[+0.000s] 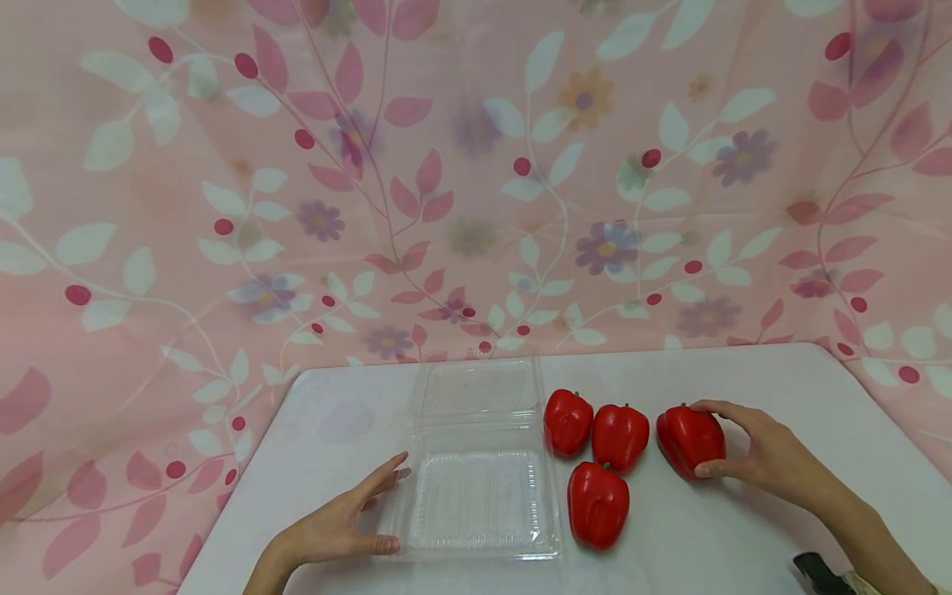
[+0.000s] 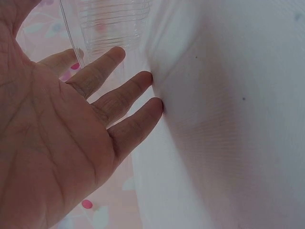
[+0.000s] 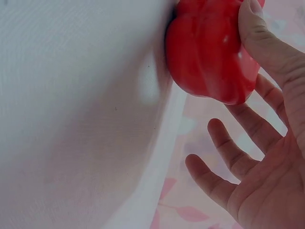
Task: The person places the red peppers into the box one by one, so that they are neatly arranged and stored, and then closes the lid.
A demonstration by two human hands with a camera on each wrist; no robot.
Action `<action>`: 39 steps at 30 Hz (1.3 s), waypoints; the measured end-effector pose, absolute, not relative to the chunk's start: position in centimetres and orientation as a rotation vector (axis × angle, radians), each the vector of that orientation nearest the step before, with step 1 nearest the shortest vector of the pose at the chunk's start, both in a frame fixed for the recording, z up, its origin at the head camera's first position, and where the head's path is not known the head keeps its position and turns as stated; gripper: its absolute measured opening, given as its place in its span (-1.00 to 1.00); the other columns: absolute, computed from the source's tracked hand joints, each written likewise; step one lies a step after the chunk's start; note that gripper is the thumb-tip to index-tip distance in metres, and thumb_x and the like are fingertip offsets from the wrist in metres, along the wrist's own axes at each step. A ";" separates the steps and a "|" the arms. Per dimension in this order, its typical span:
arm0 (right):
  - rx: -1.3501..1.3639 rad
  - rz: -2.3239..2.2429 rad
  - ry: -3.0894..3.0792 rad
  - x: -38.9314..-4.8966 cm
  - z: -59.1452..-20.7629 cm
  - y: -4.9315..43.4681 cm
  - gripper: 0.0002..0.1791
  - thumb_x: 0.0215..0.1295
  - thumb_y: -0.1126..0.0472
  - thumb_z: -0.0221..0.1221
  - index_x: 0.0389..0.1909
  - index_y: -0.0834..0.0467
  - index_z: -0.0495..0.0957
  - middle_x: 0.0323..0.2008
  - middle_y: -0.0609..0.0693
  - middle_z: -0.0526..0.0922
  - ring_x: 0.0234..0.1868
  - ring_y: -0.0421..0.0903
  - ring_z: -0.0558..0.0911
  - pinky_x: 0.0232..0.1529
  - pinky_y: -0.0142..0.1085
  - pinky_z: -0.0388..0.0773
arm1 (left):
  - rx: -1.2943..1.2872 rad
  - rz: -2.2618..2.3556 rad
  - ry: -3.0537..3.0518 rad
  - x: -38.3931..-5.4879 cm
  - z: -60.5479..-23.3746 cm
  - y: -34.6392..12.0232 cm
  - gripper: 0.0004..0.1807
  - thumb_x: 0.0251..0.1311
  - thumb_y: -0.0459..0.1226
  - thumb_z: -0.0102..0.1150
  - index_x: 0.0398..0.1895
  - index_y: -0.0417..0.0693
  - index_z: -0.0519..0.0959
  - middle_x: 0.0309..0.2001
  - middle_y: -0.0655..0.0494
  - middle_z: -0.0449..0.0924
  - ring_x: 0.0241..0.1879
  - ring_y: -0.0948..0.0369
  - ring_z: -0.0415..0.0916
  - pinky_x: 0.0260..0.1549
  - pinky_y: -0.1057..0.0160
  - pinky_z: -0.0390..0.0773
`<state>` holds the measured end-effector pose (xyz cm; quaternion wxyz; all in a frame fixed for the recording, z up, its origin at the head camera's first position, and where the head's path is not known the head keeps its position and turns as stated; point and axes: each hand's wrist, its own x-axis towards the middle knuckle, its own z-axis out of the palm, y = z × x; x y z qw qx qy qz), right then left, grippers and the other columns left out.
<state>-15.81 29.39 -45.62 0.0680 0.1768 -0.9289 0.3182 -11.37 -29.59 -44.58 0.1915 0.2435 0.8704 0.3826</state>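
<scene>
On the table's right side, my right hand (image 1: 777, 454) grips a red bell pepper (image 1: 687, 442) between thumb and index finger. The right wrist view shows the thumb on the near side of this pepper (image 3: 209, 52), low against the white surface, with the other fingers spread below. My left hand (image 1: 338, 521) is at the left edge of a clear plastic clamshell container (image 1: 476, 504), fingers extended and thumb near its front corner. In the left wrist view, the ribbed container wall (image 2: 114, 24) shows past the fingertips. The container's lid (image 1: 479, 388) lies folded back behind its base.
Three more red bell peppers stand right of the container: one at the back (image 1: 568, 423), another beside it (image 1: 621, 436) and a front one (image 1: 598, 506). A floral pink curtain (image 1: 461, 207) hangs behind the white table (image 1: 335, 413). A black object (image 1: 818, 573) shows by the right forearm.
</scene>
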 end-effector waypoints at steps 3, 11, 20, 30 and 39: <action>0.539 0.961 -2.793 -15.8 -45.6 29.5 -0.10 -0.21 -0.04 0.59 0.24 0.07 0.47 0.14 0.25 0.53 0.13 0.32 0.40 -0.17 0.33 0.55 | 0.689 1.092 2.429 -11.4 -44.5 -29.6 0.11 0.15 -0.08 0.40 0.59 0.32 -0.19 0.50 -0.06 0.11 0.44 -0.13 0.10 0.31 -0.06 0.29; 0.515 0.935 -2.814 -15.6 -45.3 29.7 -0.15 -0.15 -0.01 0.57 0.25 0.07 0.50 0.14 0.25 0.54 0.15 0.32 0.40 -0.12 0.37 0.51 | 0.694 1.109 2.408 -11.4 -44.6 -29.5 0.13 0.15 -0.10 0.40 0.59 0.30 -0.21 0.50 -0.10 0.09 0.44 -0.16 0.08 0.30 -0.10 0.27; 0.517 0.906 -2.783 -15.4 -45.1 30.2 -0.24 -0.09 0.01 0.55 0.22 0.02 0.56 0.09 0.20 0.62 0.11 0.26 0.49 -0.11 0.31 0.54 | 0.679 1.094 2.422 -11.4 -44.8 -29.6 0.12 0.15 -0.09 0.40 0.60 0.24 -0.20 0.50 -0.06 0.10 0.44 -0.12 0.09 0.32 -0.04 0.28; 0.515 0.907 -2.827 -15.3 -44.6 30.6 -0.31 -0.01 0.06 0.51 0.21 0.07 0.57 0.06 0.23 0.62 0.04 0.30 0.52 -0.19 0.30 0.57 | 0.698 1.088 2.421 -11.4 -44.7 -29.6 0.11 0.17 -0.09 0.39 0.60 0.22 -0.21 0.50 -0.08 0.10 0.43 -0.14 0.10 0.24 -0.25 0.26; 0.441 0.823 -2.888 -14.9 -44.6 30.4 -0.16 -0.06 -0.11 0.50 0.29 0.07 0.50 0.04 0.20 0.60 -0.08 0.14 0.54 -0.32 0.08 0.65 | 0.692 1.086 2.425 -11.5 -44.6 -29.5 0.11 0.15 -0.06 0.40 0.59 0.27 -0.19 0.49 -0.07 0.12 0.43 -0.13 0.12 0.24 -0.24 0.27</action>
